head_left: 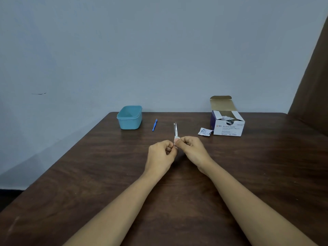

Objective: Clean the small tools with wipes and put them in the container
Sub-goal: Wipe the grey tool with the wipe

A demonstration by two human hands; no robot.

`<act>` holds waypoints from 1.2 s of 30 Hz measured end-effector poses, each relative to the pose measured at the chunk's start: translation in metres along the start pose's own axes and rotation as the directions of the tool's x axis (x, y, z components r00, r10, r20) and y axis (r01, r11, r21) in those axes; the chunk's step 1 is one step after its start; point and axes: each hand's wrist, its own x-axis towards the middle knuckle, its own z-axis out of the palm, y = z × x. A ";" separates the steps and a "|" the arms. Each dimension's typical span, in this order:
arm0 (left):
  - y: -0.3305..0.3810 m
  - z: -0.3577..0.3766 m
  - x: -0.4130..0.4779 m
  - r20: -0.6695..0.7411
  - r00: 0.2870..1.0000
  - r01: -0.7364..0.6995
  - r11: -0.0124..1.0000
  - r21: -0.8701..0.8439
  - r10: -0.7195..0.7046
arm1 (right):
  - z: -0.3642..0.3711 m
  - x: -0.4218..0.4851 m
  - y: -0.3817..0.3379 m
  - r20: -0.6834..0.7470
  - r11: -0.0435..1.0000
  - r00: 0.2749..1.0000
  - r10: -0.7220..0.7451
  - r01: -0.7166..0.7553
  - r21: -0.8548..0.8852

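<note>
Over one table (88, 174), left hand (160, 153) pinching one tweezers (175, 129), right hand (191, 150) pinching one wipe (177, 139); one container (129, 119) beyond.

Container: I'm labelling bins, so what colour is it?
The container is light blue; the head view shows it best.

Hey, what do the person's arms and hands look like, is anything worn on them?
Both forearms are bare to the frame's edge, with no sleeves showing. The left hand and right hand are ungloved, and no watch, bracelet or ring is visible.
</note>
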 end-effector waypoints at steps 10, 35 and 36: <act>0.000 0.000 0.001 0.080 0.997 -0.013 0.999 0.044 0.009 | 0.002 0.000 0.003 -0.086 0.997 0.996 -0.020 0.026 0.066; -0.003 0.004 0.001 0.028 1.000 0.002 0.998 0.062 -0.004 | 0.003 0.005 0.010 -0.063 1.000 0.998 -0.014 0.014 0.002; -0.003 0.004 0.001 0.021 1.000 0.004 0.998 0.062 -0.005 | 0.002 0.005 0.011 -0.049 1.000 0.999 -0.014 0.014 -0.003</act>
